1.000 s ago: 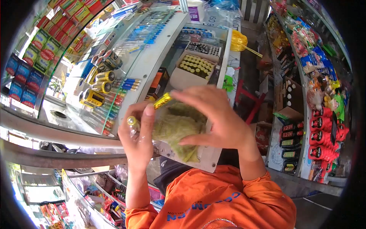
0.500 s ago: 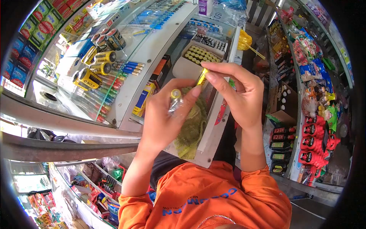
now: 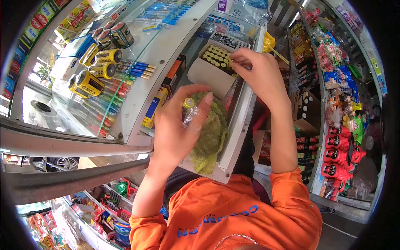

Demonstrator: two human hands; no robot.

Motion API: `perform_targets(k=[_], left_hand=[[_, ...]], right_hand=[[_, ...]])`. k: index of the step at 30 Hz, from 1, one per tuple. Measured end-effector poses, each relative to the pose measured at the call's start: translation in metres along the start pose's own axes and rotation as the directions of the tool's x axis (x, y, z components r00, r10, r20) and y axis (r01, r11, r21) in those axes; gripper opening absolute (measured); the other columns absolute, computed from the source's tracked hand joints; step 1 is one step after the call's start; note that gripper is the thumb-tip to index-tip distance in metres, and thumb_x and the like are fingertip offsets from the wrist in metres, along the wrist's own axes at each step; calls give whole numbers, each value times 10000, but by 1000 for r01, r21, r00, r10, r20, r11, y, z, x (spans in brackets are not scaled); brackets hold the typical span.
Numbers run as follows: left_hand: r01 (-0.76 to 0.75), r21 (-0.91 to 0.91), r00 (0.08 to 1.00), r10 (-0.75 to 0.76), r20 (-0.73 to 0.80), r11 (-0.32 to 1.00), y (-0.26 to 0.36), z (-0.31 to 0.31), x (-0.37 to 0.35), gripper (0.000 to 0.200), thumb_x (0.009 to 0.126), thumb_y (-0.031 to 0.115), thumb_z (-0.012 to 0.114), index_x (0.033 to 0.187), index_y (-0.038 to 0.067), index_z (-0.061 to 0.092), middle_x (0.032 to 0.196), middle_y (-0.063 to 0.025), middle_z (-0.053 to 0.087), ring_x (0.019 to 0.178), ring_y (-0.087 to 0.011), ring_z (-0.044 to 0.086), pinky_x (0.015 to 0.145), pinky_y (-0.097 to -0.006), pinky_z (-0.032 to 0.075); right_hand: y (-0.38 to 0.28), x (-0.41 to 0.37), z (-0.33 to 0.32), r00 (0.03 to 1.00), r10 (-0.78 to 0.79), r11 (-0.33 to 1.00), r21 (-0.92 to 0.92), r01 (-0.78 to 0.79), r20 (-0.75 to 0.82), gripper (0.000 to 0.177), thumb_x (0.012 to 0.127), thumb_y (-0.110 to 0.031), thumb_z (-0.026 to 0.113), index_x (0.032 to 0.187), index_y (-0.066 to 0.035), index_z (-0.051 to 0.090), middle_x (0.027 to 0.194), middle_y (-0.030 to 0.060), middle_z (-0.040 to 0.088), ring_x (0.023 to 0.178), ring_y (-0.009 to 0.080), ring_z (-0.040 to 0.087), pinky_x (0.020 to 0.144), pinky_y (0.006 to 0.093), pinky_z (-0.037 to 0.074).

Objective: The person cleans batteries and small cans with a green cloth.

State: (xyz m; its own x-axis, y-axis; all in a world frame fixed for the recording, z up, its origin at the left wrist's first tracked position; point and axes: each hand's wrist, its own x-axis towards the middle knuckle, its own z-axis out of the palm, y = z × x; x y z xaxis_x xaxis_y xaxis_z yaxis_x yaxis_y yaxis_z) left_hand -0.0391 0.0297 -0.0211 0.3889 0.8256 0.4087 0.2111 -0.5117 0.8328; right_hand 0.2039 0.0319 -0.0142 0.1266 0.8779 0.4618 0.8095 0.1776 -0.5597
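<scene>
A yellow-ended battery point(image 3: 189, 102) with crumpled clear plastic wrap point(image 3: 190, 116) is held in the curled fingers of my left hand point(image 3: 173, 129). That hand's thumb and index finger are apart, with nothing between them. My right hand point(image 3: 260, 73) reaches to the right edge of an open cardboard box point(image 3: 210, 80) of upright yellow batteries point(image 3: 216, 56). Its thumb and fingertips pinch a yellow battery at the box, mostly hidden by the fingers. Under my left hand, a green cloth point(image 3: 213, 143) lies in the open drawer point(image 3: 237, 143).
Behind the yellow batteries stands a box of silver-topped batteries point(image 3: 229, 41). On the left, a glass display case point(image 3: 160, 62) bears large batteries point(image 3: 89, 83) and pens. Stocked shelves point(image 3: 329, 104) line the right side. A yellow bag point(image 3: 268, 41) hangs beyond the drawer.
My right hand has moved away from my left hand, forward to the battery box, with the yellow battery both hands were holding. My left thumb and index finger have let go of it.
</scene>
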Motion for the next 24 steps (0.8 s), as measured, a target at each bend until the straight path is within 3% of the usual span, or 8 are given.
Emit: perform_targets(k=[2,4,6,9,24], left_hand=[[-17,-4,1000,17,-2,1000,-4,-1,0,207,1004,169,717,1129,5,730,811,-22,664,753,-76,531,697,-242,428],[-59,20,998,59,8,998,-8,-2,0,196,978,177,727,1112,37,706,922,-127,737,778,-277,719,709,-352,534],[-23,6,1000,23,20,1000,-5,-3,-1,189,977,171,724,1109,38,705,925,-126,737,781,-277,718,708,-352,532],[10,-10,999,-10,30,1000,-5,-4,-1,178,977,165,721,1103,40,703,918,-127,734,780,-278,716,702,-352,530],[-10,-7,1000,10,22,1000,-3,-4,-2,169,979,168,716,1076,32,693,857,-140,714,732,-300,692,667,-369,513]], right_hand=[[1,7,4,998,1,995,-102,4,55,152,874,-109,751,993,-16,728,903,162,763,883,347,744,797,433,573],[3,12,9,994,9,979,-202,13,110,143,857,-112,753,963,-20,727,895,145,754,896,353,727,811,456,560],[7,15,15,976,-185,882,-420,215,110,136,807,-113,769,910,-36,724,905,122,715,955,348,691,861,472,526],[4,19,17,981,-68,895,-424,140,181,139,777,-108,780,882,-48,712,935,125,687,1010,348,668,904,464,509],[5,27,15,962,-98,898,-394,195,254,186,750,-86,796,896,-45,689,926,136,697,982,374,674,898,481,511]])
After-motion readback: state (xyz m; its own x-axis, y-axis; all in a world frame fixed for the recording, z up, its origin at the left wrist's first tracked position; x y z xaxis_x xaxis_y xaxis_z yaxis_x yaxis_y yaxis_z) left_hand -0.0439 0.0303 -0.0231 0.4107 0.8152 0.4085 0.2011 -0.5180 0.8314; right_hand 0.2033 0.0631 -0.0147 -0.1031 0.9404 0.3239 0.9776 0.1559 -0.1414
